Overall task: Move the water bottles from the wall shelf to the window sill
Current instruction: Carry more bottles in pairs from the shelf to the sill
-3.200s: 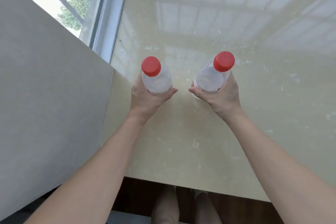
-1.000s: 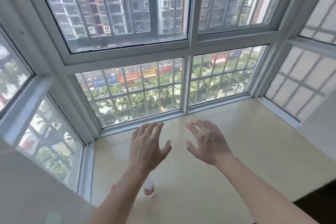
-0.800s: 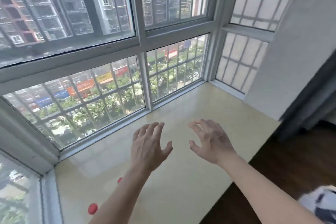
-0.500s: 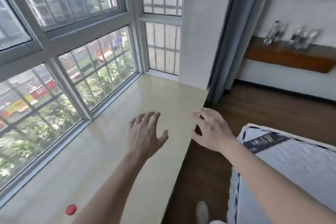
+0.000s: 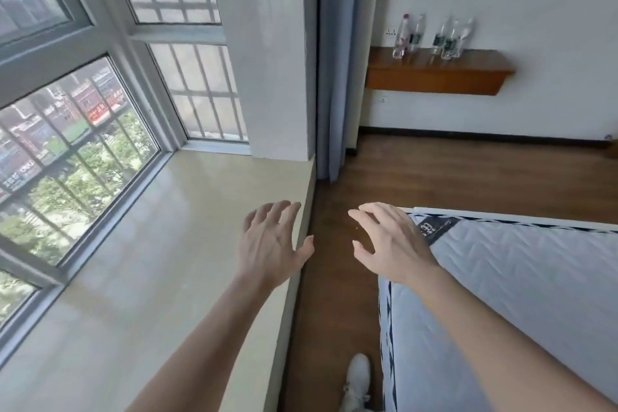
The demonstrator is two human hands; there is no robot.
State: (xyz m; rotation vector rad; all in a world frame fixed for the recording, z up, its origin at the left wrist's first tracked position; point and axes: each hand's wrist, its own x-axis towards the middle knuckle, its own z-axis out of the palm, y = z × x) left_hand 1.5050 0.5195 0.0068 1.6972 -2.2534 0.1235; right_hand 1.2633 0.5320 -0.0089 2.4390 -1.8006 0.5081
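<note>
View has swung to the wall shelf (image 5: 438,72); blurred water bottles (image 5: 434,37), count unclear.

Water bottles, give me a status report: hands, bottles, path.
Left hand and right hand open, empty. Water bottles upright on wall shelf across the room. Mattress on right; floor lane ahead looks open.

Cream window sill (image 5: 174,244), orange-brown wall shelf (image 5: 434,77), clear water bottles (image 5: 434,38), blue-grey chevron-quilted mattress (image 5: 518,278), brown wood-grain floor (image 5: 468,174).
</note>
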